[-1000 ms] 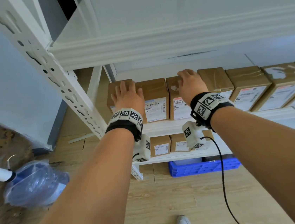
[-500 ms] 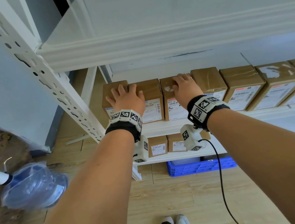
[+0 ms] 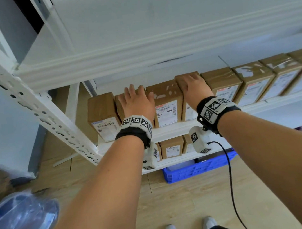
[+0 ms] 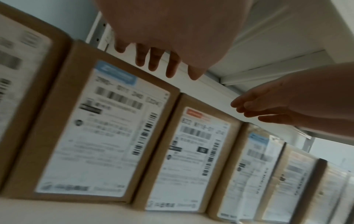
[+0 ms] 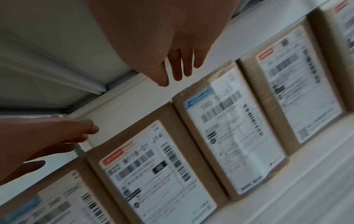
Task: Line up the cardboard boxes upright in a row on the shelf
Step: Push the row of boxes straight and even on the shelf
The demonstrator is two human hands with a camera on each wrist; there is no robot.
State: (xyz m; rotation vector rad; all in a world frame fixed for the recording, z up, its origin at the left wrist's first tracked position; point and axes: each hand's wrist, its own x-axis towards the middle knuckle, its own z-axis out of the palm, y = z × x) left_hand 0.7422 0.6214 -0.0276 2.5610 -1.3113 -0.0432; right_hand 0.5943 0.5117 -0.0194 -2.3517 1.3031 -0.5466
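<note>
Cardboard boxes (image 3: 166,103) stand upright beneath both flat, open hands (image 3: 137,104) (image 3: 194,88).

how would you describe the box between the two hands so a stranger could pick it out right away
On the white shelf, cardboard boxes stand upright in a row. Count from the left end: the box is third, in the gap between the left hand and the right hand. Neither hand covers its top, which is scarred with white patches, and its label has a red strip at the top.
</note>
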